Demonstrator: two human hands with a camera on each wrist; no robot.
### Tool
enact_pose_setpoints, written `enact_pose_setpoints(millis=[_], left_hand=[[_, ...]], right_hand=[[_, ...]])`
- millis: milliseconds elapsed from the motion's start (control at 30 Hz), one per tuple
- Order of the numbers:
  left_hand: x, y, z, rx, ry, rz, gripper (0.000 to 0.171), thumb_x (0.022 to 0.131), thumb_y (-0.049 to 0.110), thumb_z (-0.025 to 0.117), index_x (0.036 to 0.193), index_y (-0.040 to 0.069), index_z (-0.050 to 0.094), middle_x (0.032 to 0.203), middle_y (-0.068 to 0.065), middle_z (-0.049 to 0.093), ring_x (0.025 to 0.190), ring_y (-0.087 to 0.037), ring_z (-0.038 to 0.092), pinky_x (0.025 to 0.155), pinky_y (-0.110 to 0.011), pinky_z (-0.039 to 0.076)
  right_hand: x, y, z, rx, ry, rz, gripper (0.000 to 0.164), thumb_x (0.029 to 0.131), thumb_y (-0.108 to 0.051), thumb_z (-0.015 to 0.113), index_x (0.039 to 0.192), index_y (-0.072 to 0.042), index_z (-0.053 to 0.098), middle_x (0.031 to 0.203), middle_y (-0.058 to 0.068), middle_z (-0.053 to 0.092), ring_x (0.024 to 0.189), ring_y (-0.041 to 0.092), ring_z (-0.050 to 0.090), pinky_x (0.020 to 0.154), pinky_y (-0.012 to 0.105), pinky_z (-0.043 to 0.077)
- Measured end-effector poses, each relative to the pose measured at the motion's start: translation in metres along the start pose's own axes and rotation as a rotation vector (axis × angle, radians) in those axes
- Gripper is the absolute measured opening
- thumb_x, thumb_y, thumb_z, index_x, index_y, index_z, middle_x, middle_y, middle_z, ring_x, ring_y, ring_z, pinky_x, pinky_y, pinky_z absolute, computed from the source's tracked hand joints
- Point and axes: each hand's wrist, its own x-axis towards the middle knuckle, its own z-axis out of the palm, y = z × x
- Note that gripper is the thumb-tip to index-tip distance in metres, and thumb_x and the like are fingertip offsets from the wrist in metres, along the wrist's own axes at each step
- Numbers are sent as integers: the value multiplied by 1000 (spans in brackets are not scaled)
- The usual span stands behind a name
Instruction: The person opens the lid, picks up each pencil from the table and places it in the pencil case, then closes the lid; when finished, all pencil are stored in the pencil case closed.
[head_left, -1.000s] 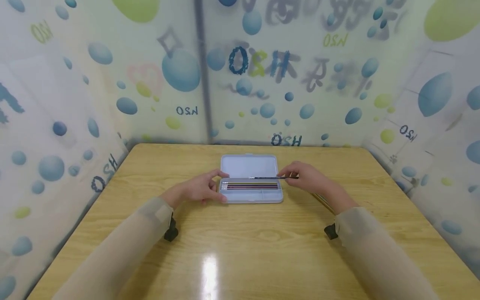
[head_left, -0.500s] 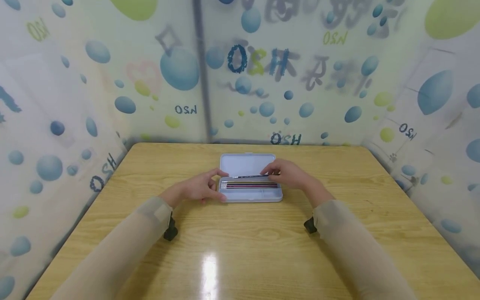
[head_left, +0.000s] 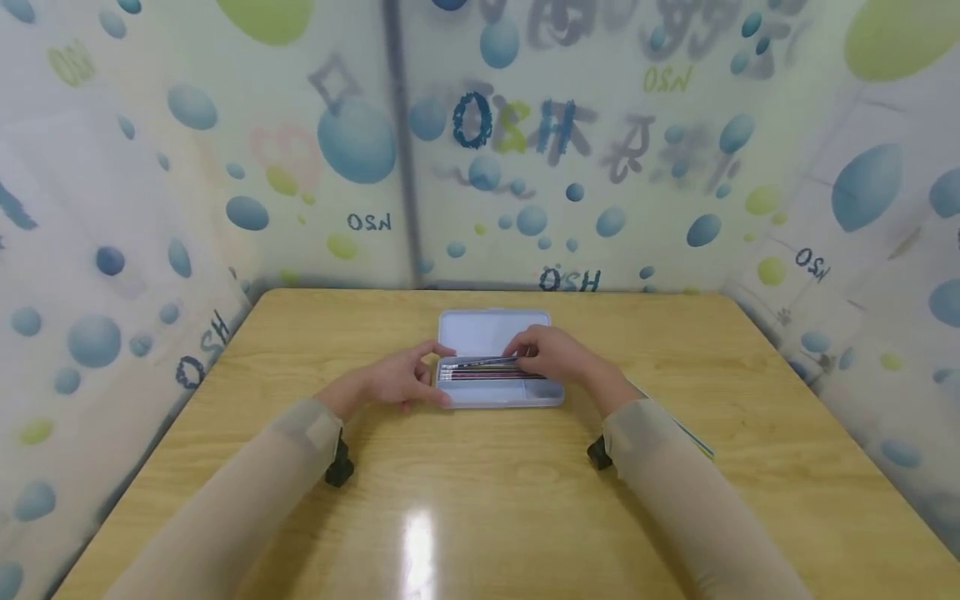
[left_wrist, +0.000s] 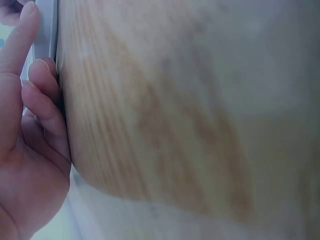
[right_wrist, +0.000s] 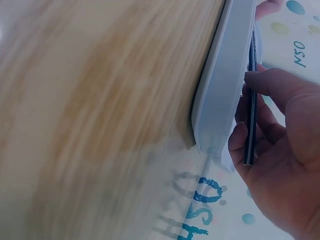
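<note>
Pinching a slim dark pencil [right_wrist: 251,115], the right hand [head_left: 558,355] slants it over the open, pale plastic pencil case [head_left: 480,392] on the wood-grain worktop [head_left: 510,475], while the left hand [head_left: 393,379], thumb and forefinger apart, grips the case's left end, apparently to steady it.

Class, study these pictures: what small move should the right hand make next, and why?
Probably lower the slim black pencil into the pale rectangular case: the right hand pinches that pencil slanted over slim reddish and dark pencils lying inside, while the left hand holds the case's left end.
</note>
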Motion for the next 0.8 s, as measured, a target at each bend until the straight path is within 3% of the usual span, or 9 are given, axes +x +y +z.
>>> enact_pose_setpoints(millis=[267, 800], left_hand=[[-1, 1, 0, -12, 5, 15, 90, 93, 39, 91, 165, 29, 38, 82, -2, 56, 57, -17, 48, 55, -26, 44], [-2, 1, 0, -29, 0, 19, 88, 94, 36, 90, 164, 26, 39, 81, -1, 55, 57, -16, 48, 54, -26, 44]], right_hand=[[3, -5, 2, -7, 14, 31, 21, 107, -13, 69, 123, -20, 81, 122, 4, 73, 106, 23, 61, 97, 41, 54], [13, -6, 8, -58, -4, -31, 25, 104, -8, 70, 123, -15, 83, 114, 6, 73, 104, 22, 62, 100, 43, 55]])
